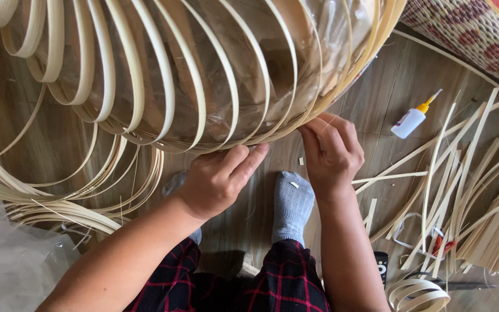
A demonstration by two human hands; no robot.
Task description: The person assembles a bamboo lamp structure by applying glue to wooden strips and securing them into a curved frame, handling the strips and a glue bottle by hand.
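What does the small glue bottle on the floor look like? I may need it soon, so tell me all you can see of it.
The glue bottle is small, of white plastic, with a yellow collar and a thin orange-yellow nozzle. It lies on its side on the wooden floor, nozzle pointing up and right in the picture, beyond the right hand. A label shows on its side. Neither hand touches it; loose bamboo strips lie close beside it.

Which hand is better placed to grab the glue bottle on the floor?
The right hand: it pinches the frame's strips on the side nearest the glue bottle. The left hand is farther away, bracing underneath.
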